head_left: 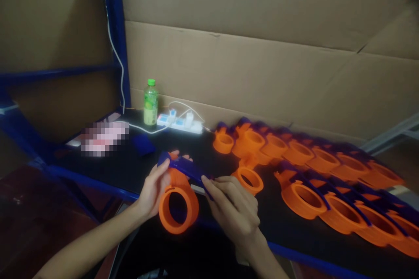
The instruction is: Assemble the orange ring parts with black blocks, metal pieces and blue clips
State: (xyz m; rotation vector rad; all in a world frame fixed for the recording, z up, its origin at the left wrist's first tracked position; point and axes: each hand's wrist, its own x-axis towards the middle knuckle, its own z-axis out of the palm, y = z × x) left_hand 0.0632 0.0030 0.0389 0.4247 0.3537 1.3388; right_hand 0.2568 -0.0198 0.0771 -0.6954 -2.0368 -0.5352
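An orange ring-shaped plastic part [192, 213] with a round opening hangs over the table's front edge. Along its top lies a long dark blue plastic piece [186, 168], tilted down to the right. My left hand [156, 187] is closed around the left side, thumb on the blue piece's left end, fingertips showing behind it. At the blue piece's right end, my right hand [234, 205] is closed, thumb and fingers pressed together on it. A pale narrow strip [197, 189] shows just below the blue piece; what it belongs to is hidden.
Rows of orange ring parts with blue pieces [304, 196] fill the table's right side. Behind stand a green-capped bottle [151, 104] and a white power strip [183, 124] with cables. A flat blue piece [144, 144] and a blurred pink item [104, 137] lie left.
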